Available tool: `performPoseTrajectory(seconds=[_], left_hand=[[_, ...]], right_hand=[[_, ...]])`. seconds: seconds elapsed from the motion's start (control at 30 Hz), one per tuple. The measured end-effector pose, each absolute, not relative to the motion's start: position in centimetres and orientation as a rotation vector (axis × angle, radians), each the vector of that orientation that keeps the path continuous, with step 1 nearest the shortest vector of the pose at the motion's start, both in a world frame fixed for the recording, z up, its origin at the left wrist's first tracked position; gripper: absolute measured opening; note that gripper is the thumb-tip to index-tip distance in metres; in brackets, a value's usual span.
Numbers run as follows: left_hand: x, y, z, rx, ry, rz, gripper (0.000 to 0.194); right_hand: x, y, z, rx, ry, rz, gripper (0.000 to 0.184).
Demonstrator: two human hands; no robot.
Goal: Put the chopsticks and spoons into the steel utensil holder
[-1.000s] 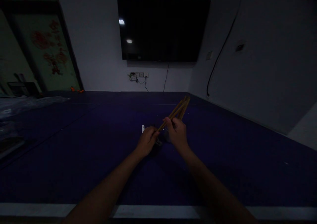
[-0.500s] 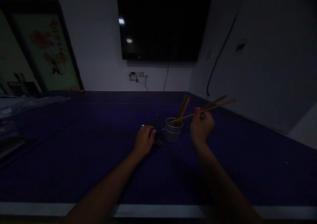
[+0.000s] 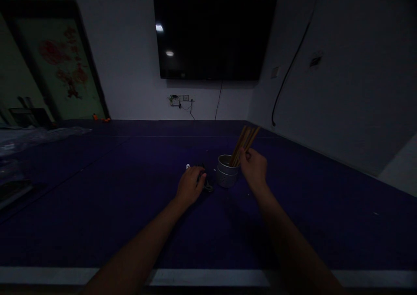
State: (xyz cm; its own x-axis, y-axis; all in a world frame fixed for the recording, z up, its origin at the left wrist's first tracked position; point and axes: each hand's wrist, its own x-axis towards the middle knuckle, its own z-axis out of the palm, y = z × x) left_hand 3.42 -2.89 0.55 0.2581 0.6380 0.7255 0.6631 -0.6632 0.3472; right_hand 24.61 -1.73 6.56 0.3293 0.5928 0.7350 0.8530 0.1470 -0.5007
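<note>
A grey metal cup [image 3: 226, 177] stands on the dark purple tabletop, with several wooden chopsticks [image 3: 239, 145] leaning to the right out of its mouth. At the cup's right rim, my right hand [image 3: 254, 167] pinches chopsticks whose lower ends are in the cup and whose tops fan out beside the others. My left hand [image 3: 190, 184] rests on the table left of the cup, fingers curled over a dark object [image 3: 208, 187] with a loop-like end. Most of that object is hidden under the fingers, and its kind is unclear. A small white piece [image 3: 188, 166] lies just beyond the left fingers.
The purple table [image 3: 130, 190] has a pale front edge [image 3: 208, 277]. Clear plastic wrapping [image 3: 42, 135] lies at the far left, above a flat dark item [image 3: 14, 190]. A television [image 3: 215, 38] hangs on the wall behind, over sockets and cables [image 3: 182, 99]. The room is dim.
My right hand has moved left and slightly down to the cup. The chopsticks in it have swung from nearly level to steep, alongside the others. My left hand has stayed nearly still.
</note>
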Motion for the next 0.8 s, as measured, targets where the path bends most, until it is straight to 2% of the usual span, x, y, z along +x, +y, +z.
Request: performPoseTrajectory(seconds=[0.43, 0.8], left_hand=[[3.32, -2.99, 0.69, -2.488, -1.288, -1.344, 0.027], [3.28, -3.14, 0.74, -2.487, -1.273, -1.286, 0.026]], right_hand=[[24.74, -1.44, 6.38, -1.390, -1.251, -0.169, 0.032], [25.13, -0.80, 5.80, -1.310, -1.125, 0.008, 0.048]])
